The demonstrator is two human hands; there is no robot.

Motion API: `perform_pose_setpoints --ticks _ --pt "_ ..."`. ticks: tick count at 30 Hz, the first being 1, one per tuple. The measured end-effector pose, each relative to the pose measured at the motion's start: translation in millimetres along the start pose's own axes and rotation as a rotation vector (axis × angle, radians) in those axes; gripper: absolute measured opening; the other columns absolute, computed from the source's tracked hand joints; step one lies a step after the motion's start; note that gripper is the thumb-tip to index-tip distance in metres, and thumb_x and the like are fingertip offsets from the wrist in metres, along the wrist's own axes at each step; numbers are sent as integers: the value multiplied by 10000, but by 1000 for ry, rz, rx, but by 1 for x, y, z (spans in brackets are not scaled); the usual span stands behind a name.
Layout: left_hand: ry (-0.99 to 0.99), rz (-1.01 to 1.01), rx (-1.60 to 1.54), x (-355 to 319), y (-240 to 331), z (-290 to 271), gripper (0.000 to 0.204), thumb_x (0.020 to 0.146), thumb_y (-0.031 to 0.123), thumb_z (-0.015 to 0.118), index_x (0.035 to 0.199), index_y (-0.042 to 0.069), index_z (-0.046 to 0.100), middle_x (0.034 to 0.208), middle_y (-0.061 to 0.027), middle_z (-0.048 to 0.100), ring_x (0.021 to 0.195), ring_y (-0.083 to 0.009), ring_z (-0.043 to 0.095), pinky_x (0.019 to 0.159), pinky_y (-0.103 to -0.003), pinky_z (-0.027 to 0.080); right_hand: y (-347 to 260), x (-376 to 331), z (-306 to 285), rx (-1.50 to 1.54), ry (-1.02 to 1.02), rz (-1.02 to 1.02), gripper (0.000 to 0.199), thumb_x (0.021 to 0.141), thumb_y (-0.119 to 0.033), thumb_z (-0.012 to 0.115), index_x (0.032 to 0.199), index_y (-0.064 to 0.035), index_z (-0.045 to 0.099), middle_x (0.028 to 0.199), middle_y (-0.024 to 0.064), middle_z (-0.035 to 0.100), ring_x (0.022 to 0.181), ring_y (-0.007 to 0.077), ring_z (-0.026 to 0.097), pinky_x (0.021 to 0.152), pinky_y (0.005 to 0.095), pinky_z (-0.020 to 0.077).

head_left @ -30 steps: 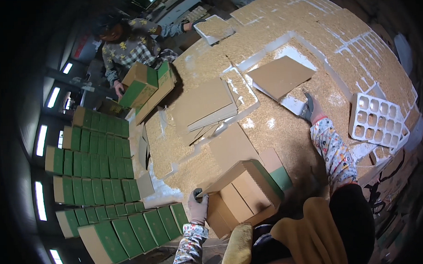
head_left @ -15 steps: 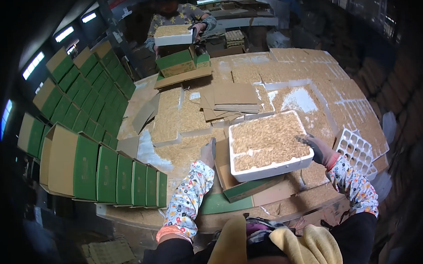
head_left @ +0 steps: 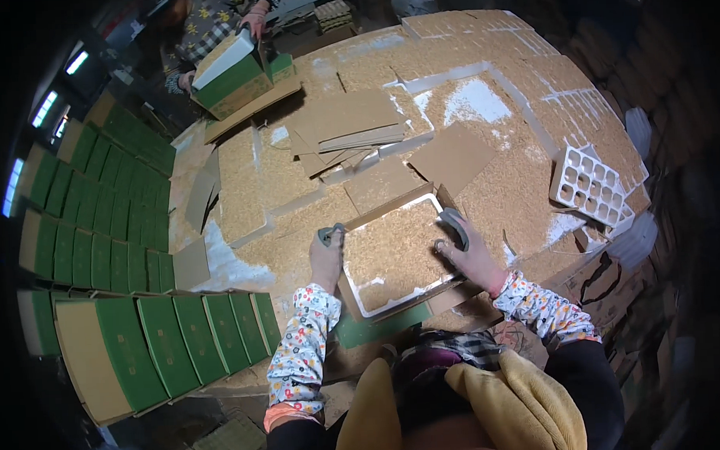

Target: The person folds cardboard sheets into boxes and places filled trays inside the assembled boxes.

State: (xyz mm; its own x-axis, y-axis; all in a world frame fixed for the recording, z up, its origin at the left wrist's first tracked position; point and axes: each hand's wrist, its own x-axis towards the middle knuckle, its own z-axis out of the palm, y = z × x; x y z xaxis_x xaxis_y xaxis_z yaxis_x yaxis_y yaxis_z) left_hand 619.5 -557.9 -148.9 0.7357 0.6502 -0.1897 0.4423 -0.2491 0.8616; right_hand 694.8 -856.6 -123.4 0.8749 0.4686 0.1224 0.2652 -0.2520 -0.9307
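Observation:
A white foam tray filled with tan, husk-like bits sits down inside an open cardboard box, its white rim showing just within the box walls. At the box's far left corner, my left hand is closed over the side wall. My right hand is curled over the right edge of the tray and box, thumb on the tan fill. Both hands have dark-covered fingertips. The outer sides of the box are mostly hidden.
Tan bits cover the table. Flat cardboard sheets lie beyond the box, and a white grid tray is at right. Green boxes line the left. Across the table, a co-worker's hand holds a white tray over a green box.
The filled tray has gone from tilted above the box to down inside it. My left hand now grips the box. The co-worker's tray has tipped into their box, and my view has shifted.

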Motion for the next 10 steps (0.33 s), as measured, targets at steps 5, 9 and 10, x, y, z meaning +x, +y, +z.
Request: perform_pose_setpoints --ticks 5,9,10 --pt "23 21 -35 10 -17 15 194 908 193 615 976 11 611 803 -46 615 702 -138 551 664 -296 471 53 102 -40 -214 101 -10 686 814 -300 687 1375 -23 405 1433 245 358 1349 375 336 1088 435 319" --pt "74 117 46 7 -16 15 206 913 176 601 1023 3 619 917 -84 660 840 -169 604 790 -297 476 118 175 -16 -1000 -231 374 944 803 -492 650 1497 -74 165 1497 232 253 1389 410 227 1080 635 201" --pt "54 66 66 10 -26 12 223 920 179 601 1068 13 611 923 -104 657 843 -155 602 799 -260 466 130 189 -8 -948 -472 503 958 802 -512 644 1514 -120 136 1546 224 158 1440 383 125 1057 704 145"
